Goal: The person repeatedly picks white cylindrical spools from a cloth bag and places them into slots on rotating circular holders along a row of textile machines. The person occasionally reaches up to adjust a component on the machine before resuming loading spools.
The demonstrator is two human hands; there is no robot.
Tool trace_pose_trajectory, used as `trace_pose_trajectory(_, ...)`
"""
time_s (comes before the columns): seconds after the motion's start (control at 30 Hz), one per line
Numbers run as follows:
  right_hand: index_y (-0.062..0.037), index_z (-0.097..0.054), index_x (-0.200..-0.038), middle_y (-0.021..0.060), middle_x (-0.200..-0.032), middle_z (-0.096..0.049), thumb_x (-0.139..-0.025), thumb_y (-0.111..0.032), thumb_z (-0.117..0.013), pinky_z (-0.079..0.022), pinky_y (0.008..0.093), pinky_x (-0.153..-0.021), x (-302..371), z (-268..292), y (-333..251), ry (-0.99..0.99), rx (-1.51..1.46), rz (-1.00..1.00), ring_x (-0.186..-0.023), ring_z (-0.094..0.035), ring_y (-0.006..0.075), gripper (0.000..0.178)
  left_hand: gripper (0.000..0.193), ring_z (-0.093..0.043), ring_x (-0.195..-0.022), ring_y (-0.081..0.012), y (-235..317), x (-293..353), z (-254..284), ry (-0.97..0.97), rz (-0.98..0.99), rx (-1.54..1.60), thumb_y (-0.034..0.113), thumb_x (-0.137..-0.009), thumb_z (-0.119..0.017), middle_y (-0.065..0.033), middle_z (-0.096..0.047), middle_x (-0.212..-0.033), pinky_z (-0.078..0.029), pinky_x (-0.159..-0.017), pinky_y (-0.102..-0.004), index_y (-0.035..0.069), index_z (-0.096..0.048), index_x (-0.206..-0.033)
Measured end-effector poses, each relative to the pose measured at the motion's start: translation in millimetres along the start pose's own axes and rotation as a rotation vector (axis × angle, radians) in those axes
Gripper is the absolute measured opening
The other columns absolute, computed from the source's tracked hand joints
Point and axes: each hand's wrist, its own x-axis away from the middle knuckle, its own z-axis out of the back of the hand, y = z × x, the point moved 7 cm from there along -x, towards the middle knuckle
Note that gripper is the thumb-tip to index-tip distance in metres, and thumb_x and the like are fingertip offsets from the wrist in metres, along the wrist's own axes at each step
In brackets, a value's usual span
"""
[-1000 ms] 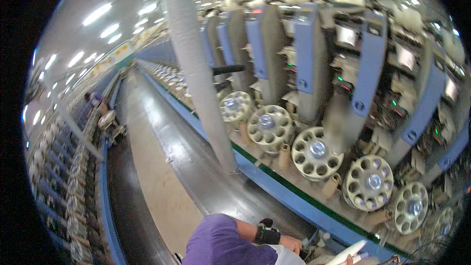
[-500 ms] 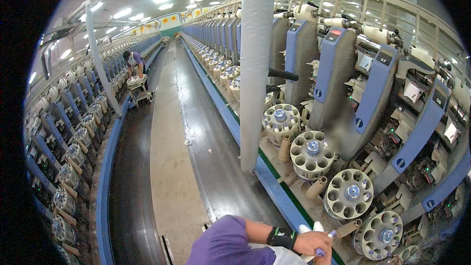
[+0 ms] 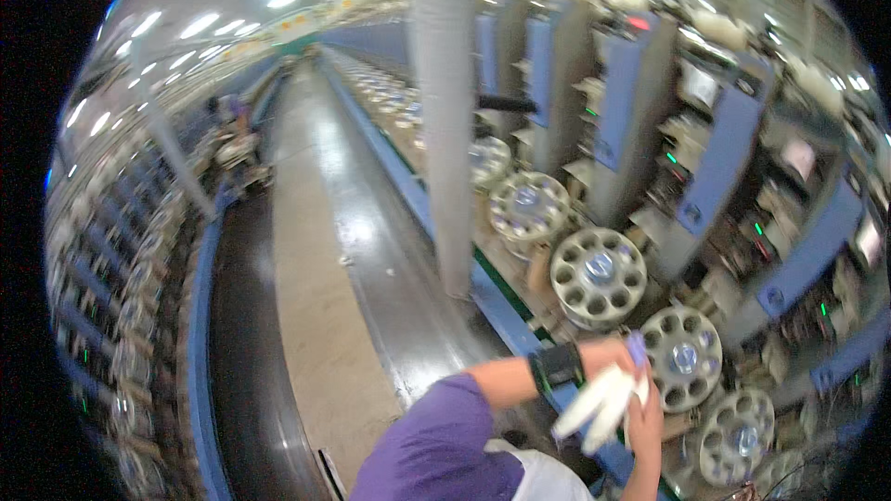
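Observation:
My left hand [image 3: 605, 355], with a black band at the wrist, is closed around white yarn bobbins [image 3: 603, 413] with purple tube ends. Their tapered white bodies hang down to the left, and one purple end sticks up by the fingers. Against the bobbins from the right, my right hand [image 3: 646, 416] has its fingers bent in on them; motion blur hides the exact grip. Just beyond both hands stands a round magazine [image 3: 710, 359] with a ring of round pockets around a blue-silver hub.
More round magazines [image 3: 599, 278] line the machine on the right, below blue-grey winding units [image 3: 715, 158]. A grey pillar [image 3: 444, 130] rises beside the blue rail [image 3: 506, 301]. Along the aisle [image 3: 316, 288] runs a tan strip. At the far left, a blurred person stands by a cart [image 3: 239, 150].
My left hand has risen with the bobbins toward the magazines, and the bobbins now show more fully. My right hand shows more clearly against them. The whole view has shifted and blurred.

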Motion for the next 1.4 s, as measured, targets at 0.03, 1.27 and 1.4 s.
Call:
trace_pose_trajectory(0.03,0.0012,-0.049,-0.109,0.0158,-0.088,-0.061,-0.084,-0.031,-0.048,-0.045,0.0363,-0.068,1.9,-5.8,13.9,-0.074,0.046,-0.245,-0.075,-0.059,0.0279,0.041,0.018,-0.056,-0.085,-0.0156,4.4,7.6,24.0,-0.002,0.093,-0.309,0.008,-0.073,-0.056,-0.0071,-0.061,-0.093,-0.044,-0.079,-0.0281,0.001,-0.063,-0.087)
trace_pose_trajectory(1.27,-0.0117,-0.042,-0.079,0.002,-0.071,-0.038,-0.082,-0.019,-0.049,-0.032,0.0313,-0.052,329.8,152.8,106.6,0.822,-1.172,-0.307,-0.063,-0.04,0.0162,0.01,0.021,-0.052,-0.099,-0.0317,6.9,-85.4,102.3,0.15,0.01,0.843,0.016,-0.081,-0.051,-0.0164,-0.048,-0.116,-0.04,-0.091,-0.0429,-0.004,-0.056,-0.086)
trace_pose_trajectory(1.4,-0.0104,-0.04,-0.099,0.0049,-0.095,-0.038,-0.085,-0.027,-0.046,-0.032,0.0351,-0.07,573.3,225.1,174.5,1.657,-0.724,-0.657,-0.085,-0.039,0.0203,0.023,0.019,-0.051,-0.1,-0.0318,10.8,-75.5,117.1,0.171,-0.032,0.746,0.013,-0.078,-0.052,-0.0171,-0.048,-0.115,-0.039,-0.092,-0.0425,-0.004,-0.056,-0.084)
